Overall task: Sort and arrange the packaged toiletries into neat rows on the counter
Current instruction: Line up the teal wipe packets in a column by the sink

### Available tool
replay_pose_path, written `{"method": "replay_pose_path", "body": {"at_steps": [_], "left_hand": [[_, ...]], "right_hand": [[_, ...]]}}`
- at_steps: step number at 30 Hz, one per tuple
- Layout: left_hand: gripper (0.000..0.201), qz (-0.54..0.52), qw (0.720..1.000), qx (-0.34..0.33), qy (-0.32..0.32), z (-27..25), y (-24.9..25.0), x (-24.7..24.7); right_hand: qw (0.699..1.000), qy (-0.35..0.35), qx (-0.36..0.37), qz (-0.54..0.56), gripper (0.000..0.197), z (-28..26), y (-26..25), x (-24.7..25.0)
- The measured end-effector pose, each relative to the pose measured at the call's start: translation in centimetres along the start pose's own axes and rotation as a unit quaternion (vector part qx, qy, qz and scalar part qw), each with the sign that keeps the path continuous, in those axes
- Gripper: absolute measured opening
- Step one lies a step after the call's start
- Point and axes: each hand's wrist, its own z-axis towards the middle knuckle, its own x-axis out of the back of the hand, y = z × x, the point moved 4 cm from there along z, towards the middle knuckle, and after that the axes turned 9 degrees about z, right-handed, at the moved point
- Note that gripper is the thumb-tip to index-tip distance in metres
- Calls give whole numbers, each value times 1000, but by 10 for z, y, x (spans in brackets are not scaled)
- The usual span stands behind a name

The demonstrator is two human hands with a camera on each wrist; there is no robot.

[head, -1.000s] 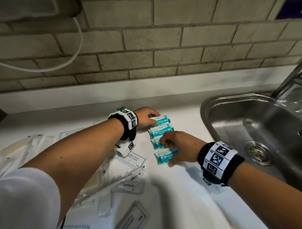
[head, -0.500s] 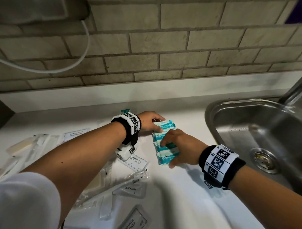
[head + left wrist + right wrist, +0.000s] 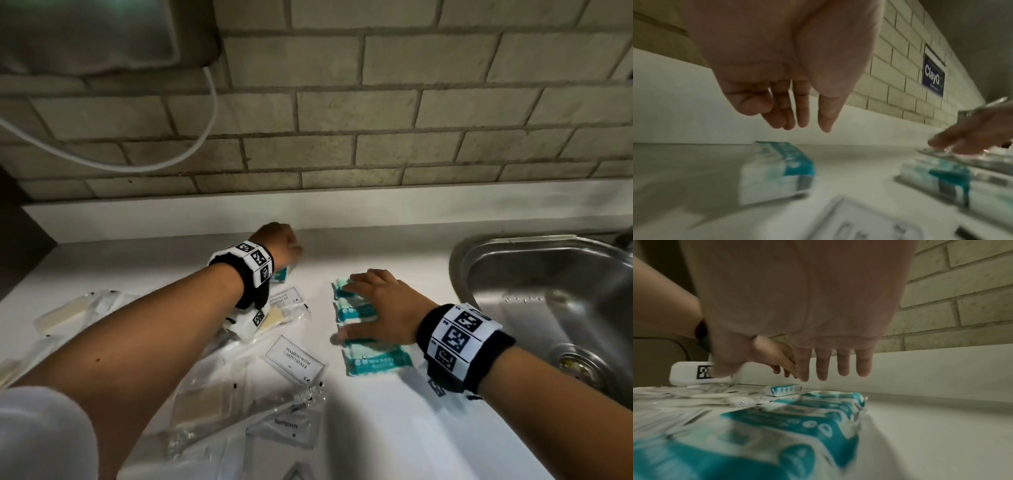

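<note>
A row of several teal-and-white packs (image 3: pixel 358 310) lies on the white counter (image 3: pixel 394 428) beside the sink, the nearest pack (image 3: pixel 376 359) by my wrist. My right hand (image 3: pixel 363 294) is spread flat over the row, fingers straight (image 3: pixel 834 376), above the packs (image 3: pixel 807 418). Further left and back, a lone teal pack (image 3: pixel 281 274) lies apart from the row. My left hand (image 3: pixel 279 241) hovers just above it with fingers hanging relaxed (image 3: pixel 803 128) and holding nothing; the pack (image 3: pixel 777 168) sits below the fingertips.
A steel sink (image 3: pixel 513 260) opens at the right. Left of the row lie a shampoo sachet (image 3: pixel 294 358), a toothpaste sachet (image 3: pixel 286 426), a clear toothbrush packet (image 3: pixel 239 411) and wrapped soap (image 3: pixel 61 317). A brick wall (image 3: pixel 376 137) backs the counter.
My left hand has left the top of the row and moved left and back over a lone pack. My right hand has flattened over the row.
</note>
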Motion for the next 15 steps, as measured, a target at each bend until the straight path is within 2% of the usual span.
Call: {"method": "replay_pose_path", "body": {"at_steps": [3, 4, 7, 10, 15], "left_hand": [[73, 59, 994, 79, -51, 2, -21, -11], [79, 61, 992, 90, -62, 1, -25, -14], [77, 36, 993, 93, -69, 0, -25, -21], [73, 4, 997, 63, -49, -4, -15, -20], [63, -77, 994, -66, -40, -13, 33, -25]], "right_hand": [[999, -22, -36, -14, 82, 16, -2, -4], [998, -32, -43, -23, 79, 19, -2, -6], [998, -45, -43, -20, 75, 19, -2, -10], [998, -46, -35, -6, 76, 11, 1, -18], [999, -38, -20, -5, 75, -4, 3, -28]]}}
